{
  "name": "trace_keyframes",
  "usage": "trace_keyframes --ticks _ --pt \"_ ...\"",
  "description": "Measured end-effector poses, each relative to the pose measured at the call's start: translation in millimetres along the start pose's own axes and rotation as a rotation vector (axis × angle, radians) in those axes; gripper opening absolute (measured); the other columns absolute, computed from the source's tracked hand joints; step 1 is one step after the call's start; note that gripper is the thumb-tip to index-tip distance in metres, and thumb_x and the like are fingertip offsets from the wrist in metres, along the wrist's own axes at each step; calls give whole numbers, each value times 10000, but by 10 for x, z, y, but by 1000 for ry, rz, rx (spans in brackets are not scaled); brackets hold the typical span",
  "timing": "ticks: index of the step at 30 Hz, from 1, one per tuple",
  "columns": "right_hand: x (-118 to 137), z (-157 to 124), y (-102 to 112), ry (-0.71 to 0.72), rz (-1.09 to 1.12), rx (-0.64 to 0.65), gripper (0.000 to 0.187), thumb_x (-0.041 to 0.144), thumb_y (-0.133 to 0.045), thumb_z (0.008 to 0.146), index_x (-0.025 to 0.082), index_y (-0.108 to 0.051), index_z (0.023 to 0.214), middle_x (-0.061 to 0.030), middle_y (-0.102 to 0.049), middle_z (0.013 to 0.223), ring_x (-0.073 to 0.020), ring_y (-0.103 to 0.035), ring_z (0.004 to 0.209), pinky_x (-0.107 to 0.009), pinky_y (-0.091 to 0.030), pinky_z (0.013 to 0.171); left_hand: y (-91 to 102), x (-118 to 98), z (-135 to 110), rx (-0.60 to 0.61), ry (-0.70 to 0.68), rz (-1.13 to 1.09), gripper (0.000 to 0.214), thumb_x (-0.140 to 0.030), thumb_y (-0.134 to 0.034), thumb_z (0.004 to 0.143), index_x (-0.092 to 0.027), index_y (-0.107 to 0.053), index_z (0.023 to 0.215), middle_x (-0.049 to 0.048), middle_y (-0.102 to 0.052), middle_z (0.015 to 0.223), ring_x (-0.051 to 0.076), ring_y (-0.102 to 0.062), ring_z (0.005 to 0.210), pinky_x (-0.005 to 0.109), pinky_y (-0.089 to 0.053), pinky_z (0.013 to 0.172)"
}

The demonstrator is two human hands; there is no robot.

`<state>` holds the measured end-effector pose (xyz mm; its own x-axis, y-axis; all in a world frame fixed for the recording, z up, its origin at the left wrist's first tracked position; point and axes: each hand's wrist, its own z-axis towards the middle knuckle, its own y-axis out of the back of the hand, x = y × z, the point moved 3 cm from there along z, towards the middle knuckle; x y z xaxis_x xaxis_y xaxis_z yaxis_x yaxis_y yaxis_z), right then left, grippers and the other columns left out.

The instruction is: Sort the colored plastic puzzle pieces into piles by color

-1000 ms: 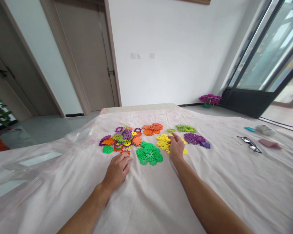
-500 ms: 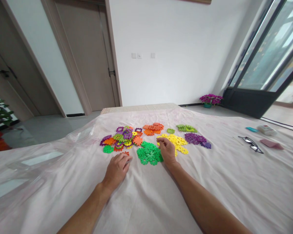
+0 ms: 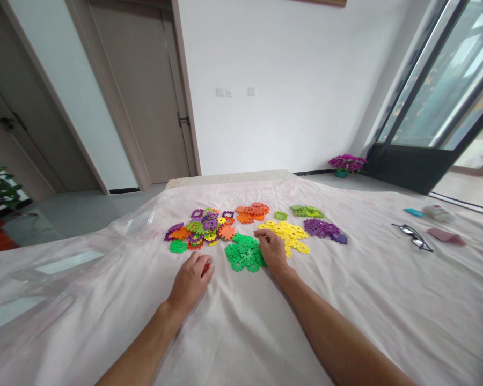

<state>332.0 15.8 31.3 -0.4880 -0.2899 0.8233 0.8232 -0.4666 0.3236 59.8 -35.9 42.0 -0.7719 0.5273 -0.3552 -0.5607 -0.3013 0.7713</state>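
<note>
My left hand (image 3: 192, 276) is closed on an orange-red snowflake piece (image 3: 206, 267), a toothed plastic building disc, just in front of the mixed-colour pile (image 3: 203, 225). My fingers hide most of this piece. Over the right edge of the green pile (image 3: 243, 253) is my right hand (image 3: 272, 249), its fingers curled together. Whether anything sits between those fingertips is hidden. Behind that hand spreads the yellow pile (image 3: 295, 233), partly covered by it. A single green disc (image 3: 178, 246) lies at the left of the mixed pile.
Sorted piles of orange (image 3: 253, 212), light green (image 3: 308, 211) and purple pieces (image 3: 321, 228) lie farther back. Eyeglasses (image 3: 414, 236) and a pink cloth (image 3: 446, 236) are at the right. Clear plastic containers (image 3: 64, 262) stand on the left of the cloth-covered table (image 3: 241, 332).
My left hand has taken hold of the orange-red snowflake piece that lay beyond its fingertips. My right hand has shifted slightly left, toward the green pile.
</note>
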Motion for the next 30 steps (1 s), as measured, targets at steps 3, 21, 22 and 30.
trace_keyframes --ticks 3,21,22,30 --pt "7 -4 -3 8 -4 4 304 271 -459 816 200 -736 918 -48 -750 900 -200 -684 796 -343 -544 799 9 6 -5 -35 -21 -21 164 -191 -541 897 -196 -685 975 48 -635 878 177 -643 795 302 -526 755" --pt "453 -232 -148 233 -64 269 288 140 -473 832 233 -733 910 -26 -737 915 -185 -671 862 -311 -503 821 62 44 -20 -183 308 -614 253 -391 -604 895 -199 -708 1021 52 -717 968 164 -682 865 307 -572 811" --pt "509 -279 -185 260 -61 326 287 136 -488 836 234 -736 942 -28 -736 937 -183 -669 876 -305 -499 823 51 47 -23 -181 355 -665 274 -413 -609 889 -195 -707 1025 49 -716 960 162 -685 847 305 -581 794" --pt "824 -541 -340 312 36 674 232 244 -547 924 220 -750 1036 -26 -731 914 -145 -651 795 -244 -464 711 3 41 -42 -148 496 -815 370 -486 -641 851 -179 -683 1054 33 -709 899 147 -685 714 285 -599 672"
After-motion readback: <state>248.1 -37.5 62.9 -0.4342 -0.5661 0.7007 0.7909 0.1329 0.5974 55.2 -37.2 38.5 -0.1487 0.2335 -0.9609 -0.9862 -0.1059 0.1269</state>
